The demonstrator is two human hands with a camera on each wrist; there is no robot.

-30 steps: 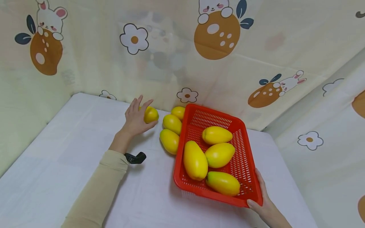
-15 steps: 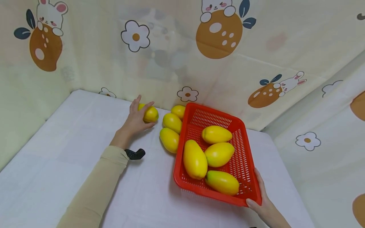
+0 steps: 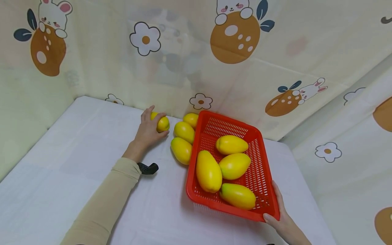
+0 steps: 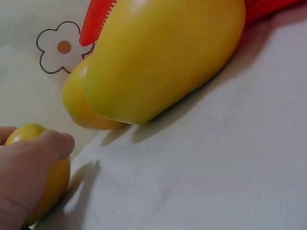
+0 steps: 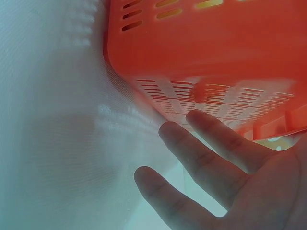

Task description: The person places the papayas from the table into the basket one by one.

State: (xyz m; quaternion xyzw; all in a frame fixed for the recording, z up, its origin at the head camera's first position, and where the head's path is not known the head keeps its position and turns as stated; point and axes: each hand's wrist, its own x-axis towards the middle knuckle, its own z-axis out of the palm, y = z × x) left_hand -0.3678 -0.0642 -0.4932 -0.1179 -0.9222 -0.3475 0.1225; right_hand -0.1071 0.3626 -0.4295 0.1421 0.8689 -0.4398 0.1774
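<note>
At the back of the table, my left hand (image 3: 147,131) curls its fingers and thumb round a yellow mango (image 3: 163,124); the left wrist view shows the thumb lying across this mango (image 4: 55,184). My right hand (image 3: 283,217) holds the near right corner of a red plastic basket (image 3: 190,185), thumb on the rim. Seen from the right wrist, several fingers (image 5: 204,165) spread beside the basket's slotted outer wall (image 5: 206,52). Several mangoes lie apart inside the basket, among them a large upright-lying one (image 3: 209,172) along its left side.
Between the left hand and the basket, three mangoes (image 3: 181,150) sit in a row against the basket's left side. A white cloth (image 3: 153,204) covers the table. A patterned curtain (image 3: 183,68) hangs right behind the table's back edge.
The left hand's fingers have closed further round the mango, and the hand has shifted slightly. The right hand and the basket have hardly moved.
</note>
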